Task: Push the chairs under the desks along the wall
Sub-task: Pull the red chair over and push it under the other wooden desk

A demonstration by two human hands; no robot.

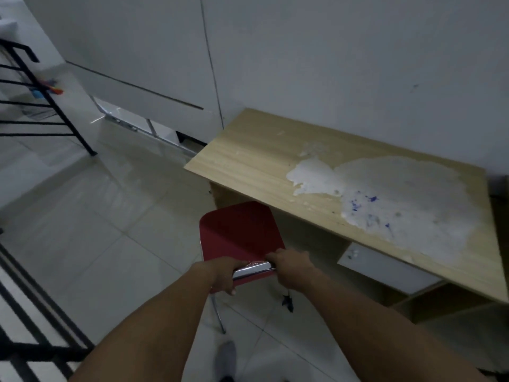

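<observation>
Far left: black metal railing (41, 111) over pale floor tiles (91, 230), some bright-coloured items behind the bars, too blurred to tell what

Left hand (223, 274) wrapped around the left end of the chrome top bar (252, 270) of the chair's backrest, fingers curled under, thumb side on top. Firm grip on the bar

Red chair (239, 232): glossy red seat, rounded corners, chrome frame, one thin chrome leg (219, 315) visible below the backrest. Seat front sits just at the desk's near edge close to its left corner, front lip touching or slightly under the edge, can't tell which. Most of the seat is out in the open, backrest well clear of the desk

Right hand (292, 267) closed on the right end of the same bar, knuckles up

Small dark object on the floor (287, 301) right of the chair leg, unclear what

Desk (248, 161): light wood top, back edge against the white wall (358, 64). Large white worn patch (399, 199) with blue specks over the right half. Pale drawer front (385, 268) under the near edge, right of the chair
</observation>
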